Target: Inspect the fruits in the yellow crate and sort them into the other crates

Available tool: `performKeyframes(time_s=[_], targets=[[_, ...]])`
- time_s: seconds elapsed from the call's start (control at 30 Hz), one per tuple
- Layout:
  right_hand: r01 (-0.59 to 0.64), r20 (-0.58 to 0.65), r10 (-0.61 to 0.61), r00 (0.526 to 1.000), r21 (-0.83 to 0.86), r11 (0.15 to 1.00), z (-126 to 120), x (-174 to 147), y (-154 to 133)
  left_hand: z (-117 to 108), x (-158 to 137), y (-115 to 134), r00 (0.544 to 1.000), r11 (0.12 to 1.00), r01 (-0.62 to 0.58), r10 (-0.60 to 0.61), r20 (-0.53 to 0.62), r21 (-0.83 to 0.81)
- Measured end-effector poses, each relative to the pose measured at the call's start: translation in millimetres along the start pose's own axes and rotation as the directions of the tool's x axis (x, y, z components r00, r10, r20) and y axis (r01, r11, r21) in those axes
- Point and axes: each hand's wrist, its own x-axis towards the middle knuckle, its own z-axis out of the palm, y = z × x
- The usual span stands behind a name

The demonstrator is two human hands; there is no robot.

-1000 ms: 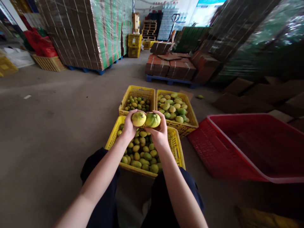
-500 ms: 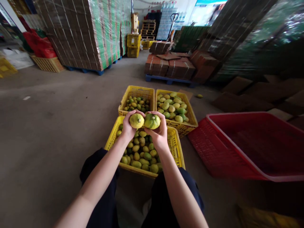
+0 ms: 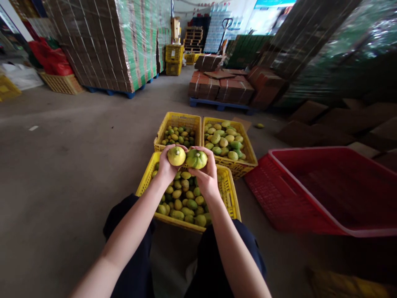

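My left hand [image 3: 168, 165] is closed around a yellow lemon [image 3: 176, 156], its stem end turned up toward me. Beside it, my right hand [image 3: 207, 170] grips a greener, ribbed lemon [image 3: 196, 159] with a pale stem stub. Both fruits are held close together, over the far edge of the nearest yellow crate [image 3: 228, 192]. Inside that crate lie many yellow and green lemons [image 3: 191, 204]. Fingers on the far side of both fruits are partly hidden.
Behind stand two more yellow crates, a left one [image 3: 159, 131] with smaller fruit and a right one [image 3: 250, 147] with larger fruit. A red crate [image 3: 269, 198] is at right. Flattened cartons [image 3: 204, 85] lie on a blue pallet; wrapped stacks [image 3: 93, 45] rise at left.
The yellow lemon in my left hand has tipped, so its stem end now points higher. The green lemon has turned slightly too, and both have shifted a little left.
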Motion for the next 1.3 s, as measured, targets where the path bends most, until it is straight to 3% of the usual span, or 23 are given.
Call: performKeyframes(time_s=[0.13, 0.3, 0.57, 0.7, 0.83, 0.97, 1.1, 1.2, 1.3], targets=[[-0.109, -0.080, 0.116, 0.990, 0.088, 0.990, 1, 5, 2, -1, 6, -6, 0.994, 0.999, 0.019, -0.014, -0.110, 0.043], [-0.254, -0.088, 0.285, 0.955, 0.258, 0.932, 4, 15, 12, -5, 10, -9, 0.948, 0.977, -0.052, 0.114, -0.297, 0.208], [-0.433, -0.067, 0.475, 0.877, 0.313, 0.845, 5, 10, 16, -17, 14, -2, 0.977, 0.899, -0.090, 0.164, -0.138, 0.429], [-0.444, -0.161, 0.528, 0.834, 0.375, 0.814, 2, 11, 18, -23, 16, -4, 0.995, 0.896, -0.058, 0.088, -0.049, 0.441], [-0.479, -0.158, 0.593, 0.790, 0.446, 0.756, -5, 16, 22, -25, 12, -10, 0.999, 0.893, -0.027, 0.034, -0.009, 0.449], [-0.479, -0.099, 0.582, 0.807, 0.467, 0.743, -8, 19, 26, -18, 7, -10, 0.999, 0.902, -0.029, 0.043, -0.023, 0.430], [-0.472, -0.111, 0.604, 0.789, 0.521, 0.711, -9, 20, 26, -8, 0, -4, 0.999, 0.885, -0.014, 0.034, -0.036, 0.465], [-0.432, -0.131, 0.580, 0.804, 0.542, 0.721, -11, 21, 24, -3, -5, 0, 0.999, 0.905, -0.027, 0.012, 0.036, 0.425], [-0.367, -0.125, 0.500, 0.857, 0.534, 0.762, -12, 21, 21, -2, -9, 2, 0.989, 0.926, -0.101, 0.054, 0.137, 0.364]])
